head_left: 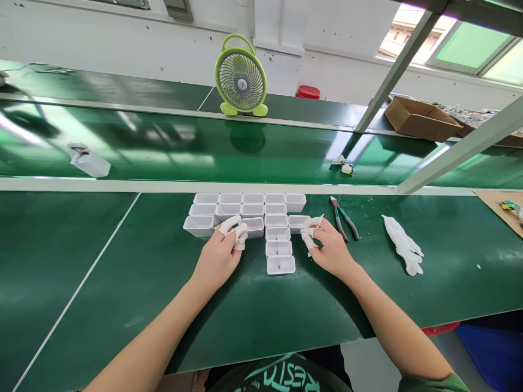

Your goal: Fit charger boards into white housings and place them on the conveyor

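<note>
Several small white open-topped plastic boxes stand in close rows on the green bench, with one column running toward me. My left hand (224,245), with white finger covers, has its fingers curled at the left end of a white plastic box (253,225) in the third row. Those fingers partly hide the boxes beside it. On the other side, my right hand (324,242), also in white finger covers, has its fingers closed about the right end of another white box (298,222). The nearest box of the column (281,265) lies between my hands, with a small dark slot in its floor.
Green-handled cutting pliers (344,218) and a white glove (403,245) lie to the right. Behind a pale rail (163,185) runs a shiny green strip with a white housing (90,160) and small parts (344,165). A green fan (242,79) and cardboard box (423,120) stand farther back.
</note>
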`<state>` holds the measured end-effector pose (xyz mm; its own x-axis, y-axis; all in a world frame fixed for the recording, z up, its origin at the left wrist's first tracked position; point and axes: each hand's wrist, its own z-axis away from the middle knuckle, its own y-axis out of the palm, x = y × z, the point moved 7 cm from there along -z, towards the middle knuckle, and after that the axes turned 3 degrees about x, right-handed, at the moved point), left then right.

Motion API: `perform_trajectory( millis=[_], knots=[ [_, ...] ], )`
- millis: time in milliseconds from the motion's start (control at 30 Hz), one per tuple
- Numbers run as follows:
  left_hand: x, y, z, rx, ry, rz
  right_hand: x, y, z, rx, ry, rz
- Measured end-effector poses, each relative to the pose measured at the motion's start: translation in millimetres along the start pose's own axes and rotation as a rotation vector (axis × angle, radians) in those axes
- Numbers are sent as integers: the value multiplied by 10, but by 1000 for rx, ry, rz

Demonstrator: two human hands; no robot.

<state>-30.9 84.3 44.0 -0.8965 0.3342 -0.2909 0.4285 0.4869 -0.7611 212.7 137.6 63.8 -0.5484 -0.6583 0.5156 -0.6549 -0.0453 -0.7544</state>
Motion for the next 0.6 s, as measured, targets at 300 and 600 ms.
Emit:
perform_trajectory(
  millis=[300,600],
  knots=[
    [-27,-6,-39,-110,12,-43,0,-8,-19,10,2,-9],
    [-37,-35,-81,-133,28,10,26,-26,-41,3,-14,1]
  ],
)
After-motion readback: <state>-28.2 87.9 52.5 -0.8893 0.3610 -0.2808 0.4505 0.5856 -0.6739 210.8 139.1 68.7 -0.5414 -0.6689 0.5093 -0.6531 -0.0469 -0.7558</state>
